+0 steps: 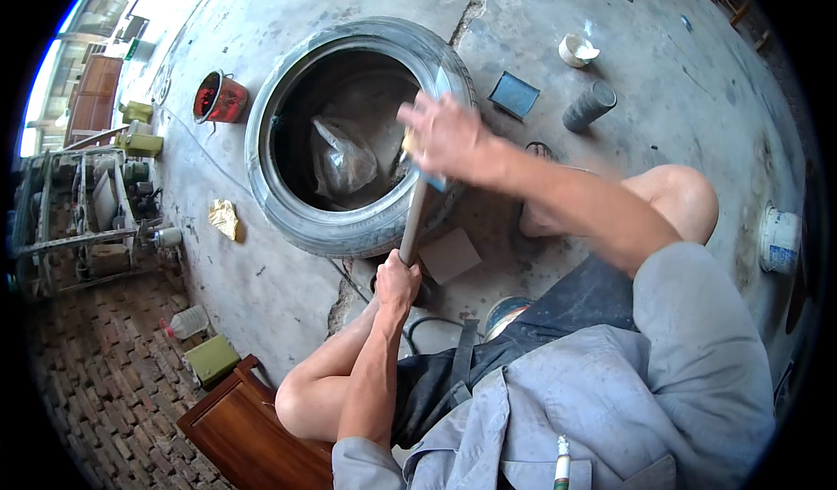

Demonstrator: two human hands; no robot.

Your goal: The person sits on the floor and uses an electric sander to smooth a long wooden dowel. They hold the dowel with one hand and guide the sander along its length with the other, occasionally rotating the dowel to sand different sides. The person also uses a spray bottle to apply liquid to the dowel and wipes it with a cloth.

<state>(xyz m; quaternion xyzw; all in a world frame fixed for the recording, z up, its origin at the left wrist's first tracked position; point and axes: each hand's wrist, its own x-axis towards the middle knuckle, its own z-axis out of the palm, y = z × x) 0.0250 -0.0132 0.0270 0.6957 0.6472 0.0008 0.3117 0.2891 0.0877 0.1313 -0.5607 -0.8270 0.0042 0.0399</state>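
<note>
Left hand (398, 282) clamped around a long, straight stick (415, 221), grey-brown and apparently wooden, fingers wrapped near its lower end. Right hand (446, 137) motion-blurred over the upper part of the stick; a small yellow-and-blue piece (410, 144) shows at its fingers, but whether they are closed on it cannot be told. Stick slants up across the near right edge of a tire (340, 234), which lies flat on the floor; contact between the two unclear. Tire: thick rubber ring, dusty grey sidewall, dark hollow centre. Inside the ring: crumpled, clear plastic bag (347, 160). Floor (292, 294): grey concrete, stained, split by a rough crack. Just beside the tire, a flat, pale square sheet (450, 255). Left of the tire: round red bucket (228, 99) and a crinkled, yellowish scrap (223, 218). To its right: shallow, blue, rectangular tray (515, 95), dark upright cylinder (590, 106), small whitish cup (577, 51).
</note>
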